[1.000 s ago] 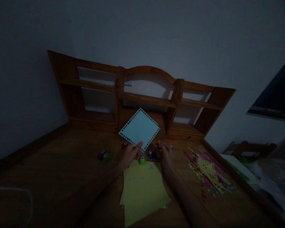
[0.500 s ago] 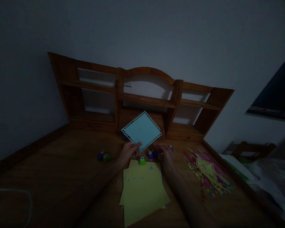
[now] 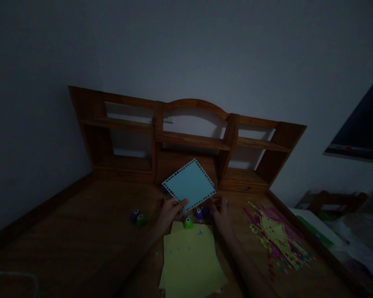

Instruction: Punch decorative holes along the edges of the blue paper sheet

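My left hand [image 3: 170, 211] pinches the lower corner of a light blue square of paper [image 3: 191, 186], thumb on top. Small holes are punched along the paper's edges, and it is held up with a corner pointing away. Just below the paper's right corner is my right hand [image 3: 220, 211], its fingers bent with a gap at the thumb; I see nothing held in it. A green craft punch [image 3: 188, 223] with an eye design stands between my hands, at the top of a stack of yellow paper [image 3: 192, 260]. Close by is a purple punch [image 3: 199, 213].
More punches, one purple [image 3: 134, 215] and one green [image 3: 141, 219], stand at the left. Punched yellow and pink paper strips [image 3: 273, 236] are heaped at the right. A wooden shelf unit [image 3: 192, 140] runs along the back of the desk. Blue paper bits [image 3: 200, 232] lie scattered.
The whole scene sits slightly lower in the picture. My left hand still holds the blue paper; the right hand's fingers have shifted slightly near its right corner.
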Available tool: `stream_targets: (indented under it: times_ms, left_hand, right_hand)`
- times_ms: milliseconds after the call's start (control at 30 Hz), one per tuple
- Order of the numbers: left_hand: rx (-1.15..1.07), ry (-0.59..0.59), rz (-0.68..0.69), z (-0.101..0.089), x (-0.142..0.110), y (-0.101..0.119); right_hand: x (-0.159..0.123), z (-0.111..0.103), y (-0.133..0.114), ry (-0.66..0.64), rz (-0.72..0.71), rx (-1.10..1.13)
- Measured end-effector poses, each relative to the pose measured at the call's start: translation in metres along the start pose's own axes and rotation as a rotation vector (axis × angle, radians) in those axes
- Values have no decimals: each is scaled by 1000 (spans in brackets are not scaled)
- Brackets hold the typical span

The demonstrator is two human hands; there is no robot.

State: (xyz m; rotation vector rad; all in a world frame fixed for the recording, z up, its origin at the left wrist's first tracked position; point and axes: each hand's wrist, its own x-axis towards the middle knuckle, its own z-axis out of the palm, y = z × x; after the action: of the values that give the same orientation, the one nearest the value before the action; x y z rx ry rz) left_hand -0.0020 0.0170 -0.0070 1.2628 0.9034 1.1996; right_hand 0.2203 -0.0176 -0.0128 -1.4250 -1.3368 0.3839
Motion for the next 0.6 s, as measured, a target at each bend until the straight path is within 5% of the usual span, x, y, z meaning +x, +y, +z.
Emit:
stream_targets:
  times_ms: [233,600]
  left_hand:
    - [-69,-37,-46,-3,1,-7]
    - [61,15,-89,0,-7,1]
  right_hand:
    - [-3,-3,-9,-82,-44,-452]
    - [-20,-18,-41,-139,46,-682]
